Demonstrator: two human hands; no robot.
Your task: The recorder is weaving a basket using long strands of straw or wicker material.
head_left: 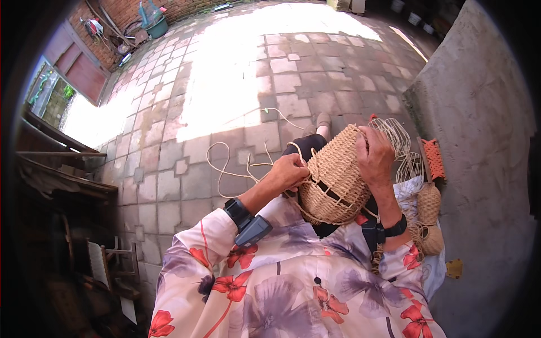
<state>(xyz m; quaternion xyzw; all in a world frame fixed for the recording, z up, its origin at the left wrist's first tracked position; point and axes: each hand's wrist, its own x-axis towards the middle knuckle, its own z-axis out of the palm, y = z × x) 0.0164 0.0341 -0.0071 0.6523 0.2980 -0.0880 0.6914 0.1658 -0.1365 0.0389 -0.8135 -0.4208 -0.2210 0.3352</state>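
A half-woven straw-coloured basket point(335, 180) lies tilted on my lap, with a dark slot showing between its weave rows. My left hand point(290, 172) is closed in a pinch on cord at the basket's left side; exactly which strand it holds is partly hidden. My right hand point(375, 155) grips the basket's upper right edge, fingers curled over it. Loose cord point(224, 172) trails in loops from the work onto the left. My dark-clad leg and a shoe point(323, 123) show beyond the basket.
To my right, a concrete wall point(473, 112) stands beside wire frames point(394, 135), an orange woven piece point(434, 158) and woven items point(429, 205) on white cloth. Dark wooden clutter point(101, 265) sits at the left. A paved yard point(287, 79) stretches ahead to a green tub point(158, 28) by a brick wall.
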